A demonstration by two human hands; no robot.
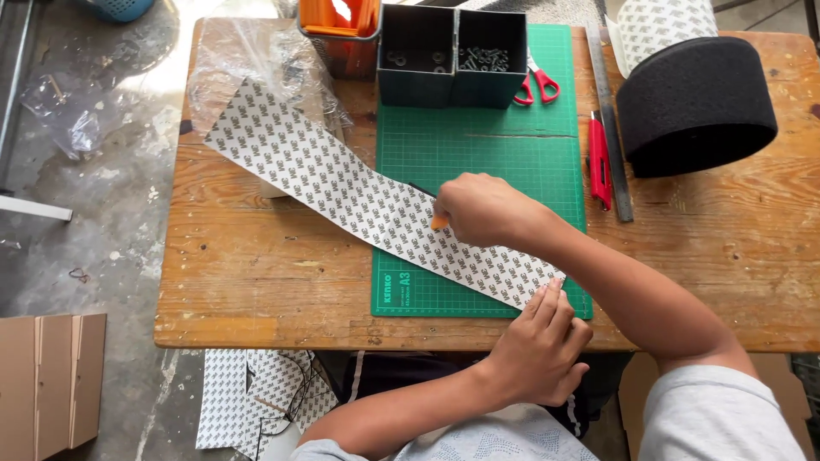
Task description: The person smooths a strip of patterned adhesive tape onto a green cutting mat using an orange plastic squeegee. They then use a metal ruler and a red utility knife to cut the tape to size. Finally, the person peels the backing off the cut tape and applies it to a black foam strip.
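Head view, patterned strip: a long white strip printed with small grey marks lies slantwise across the wooden table, from far left down to the near right, its nearer half on the green cutting mat.
Head view, right hand: the right hand rests on the middle of the strip, fingers curled shut around an orange-tipped tool whose dark end touches the sheet; most of the tool is hidden.
Head view, left hand: the left hand is at the near edge of the table, fingers pressed together and laid flat on the strip's near right corner.
Head view, far side: two dark square bins stand at the far edge of the mat, with small metal parts inside; an orange container is just left of them, clear plastic film beside it.
Head view, right side: red-handled scissors, a red knife and a metal ruler lie right of the mat; a black foam ring stands further right.
Head view, floor: more patterned sheets lie under the table, and cardboard at the near left.
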